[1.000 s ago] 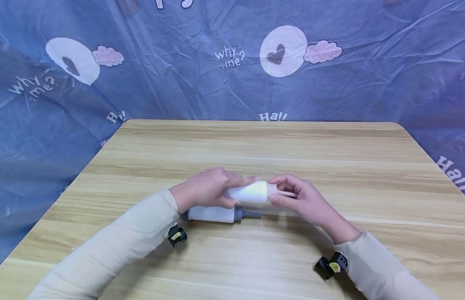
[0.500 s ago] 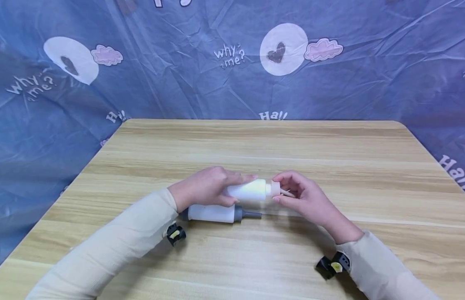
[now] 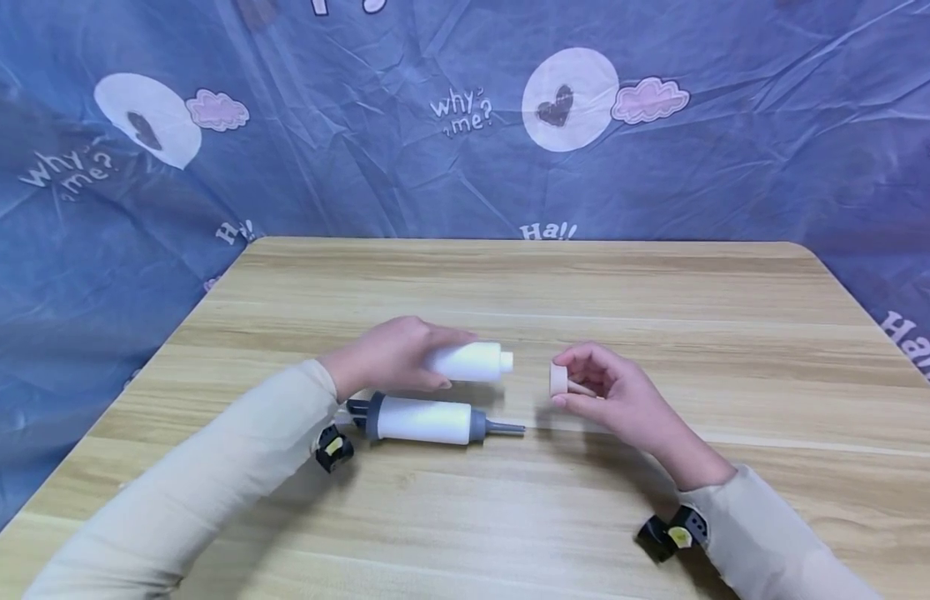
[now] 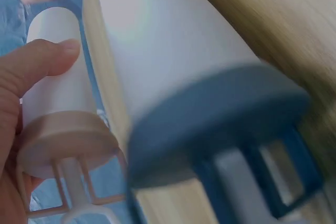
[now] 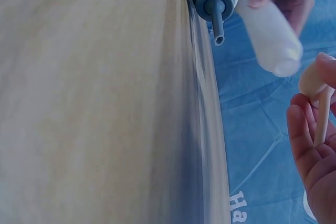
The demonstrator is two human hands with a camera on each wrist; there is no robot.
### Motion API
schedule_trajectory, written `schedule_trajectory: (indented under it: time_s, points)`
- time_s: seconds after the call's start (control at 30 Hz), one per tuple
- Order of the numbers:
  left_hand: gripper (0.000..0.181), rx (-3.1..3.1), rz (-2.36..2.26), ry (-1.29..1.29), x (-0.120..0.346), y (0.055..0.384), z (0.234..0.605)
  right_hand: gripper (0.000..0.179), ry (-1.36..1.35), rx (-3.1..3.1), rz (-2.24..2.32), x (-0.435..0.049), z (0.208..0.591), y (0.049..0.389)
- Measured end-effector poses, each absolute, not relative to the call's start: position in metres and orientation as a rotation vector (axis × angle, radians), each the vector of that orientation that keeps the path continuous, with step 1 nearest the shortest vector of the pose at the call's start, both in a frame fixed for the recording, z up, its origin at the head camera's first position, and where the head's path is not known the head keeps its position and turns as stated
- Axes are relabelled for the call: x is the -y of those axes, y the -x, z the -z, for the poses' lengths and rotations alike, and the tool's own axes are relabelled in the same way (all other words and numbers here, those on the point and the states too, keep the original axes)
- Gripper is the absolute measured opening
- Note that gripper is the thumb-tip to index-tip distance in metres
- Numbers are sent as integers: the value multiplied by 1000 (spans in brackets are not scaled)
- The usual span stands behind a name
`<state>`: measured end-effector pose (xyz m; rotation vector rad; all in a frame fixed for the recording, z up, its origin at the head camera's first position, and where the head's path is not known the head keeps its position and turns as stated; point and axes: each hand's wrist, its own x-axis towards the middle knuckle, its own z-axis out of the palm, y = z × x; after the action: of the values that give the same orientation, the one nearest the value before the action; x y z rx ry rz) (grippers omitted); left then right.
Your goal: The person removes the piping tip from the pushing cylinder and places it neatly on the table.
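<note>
**Cap (image 3: 558, 380) and white bottle (image 3: 472, 362) held apart**

Left hand (image 3: 401, 354): thumb and fingers curled round the white bottle, which lies roughly level in the grip, its narrow neck (image 3: 506, 362) pointing right. Left wrist view shows a pale collar (image 4: 65, 129) and a barred frame at its rear end. Whether the bottle touches the bench (image 3: 465, 517): cannot tell.

Right hand (image 3: 615, 387): thumb and fingertips pinch the cap, fingers bent; its thin stem (image 5: 322, 119) runs back toward the palm. Cap faces the bottle's neck across a visible gap, no contact.

Second item: a grey-ended cylinder (image 3: 426, 419), white in the middle, lying on its side on the bench, nearer the person than the bottle. Grey nozzle (image 3: 505, 428) points right; dark barred end lies beside the left wrist. Neither hand is seen gripping it.

Surroundings: wood-grain bench; wrinkled blue cloth (image 3: 360, 167) behind, printed with hearts, clouds and lettering. Both sleeves (image 3: 210, 483) are pale, a small black device (image 3: 657, 537) at each cuff.
</note>
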<state>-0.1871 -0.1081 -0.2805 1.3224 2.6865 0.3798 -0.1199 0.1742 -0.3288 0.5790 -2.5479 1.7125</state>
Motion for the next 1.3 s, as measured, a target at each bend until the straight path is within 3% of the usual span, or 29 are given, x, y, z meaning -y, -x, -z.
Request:
schedule_trajectory:
  time_s: [0.6, 1.3]
  points:
    - [67, -2637, -308, -1103, 122, 198, 300, 33, -572, 2579, -1734, -176, 330, 120]
    - [64, -2647, -388, -1121, 125, 196, 313, 33, -602, 2576, -1730, -175, 335, 118]
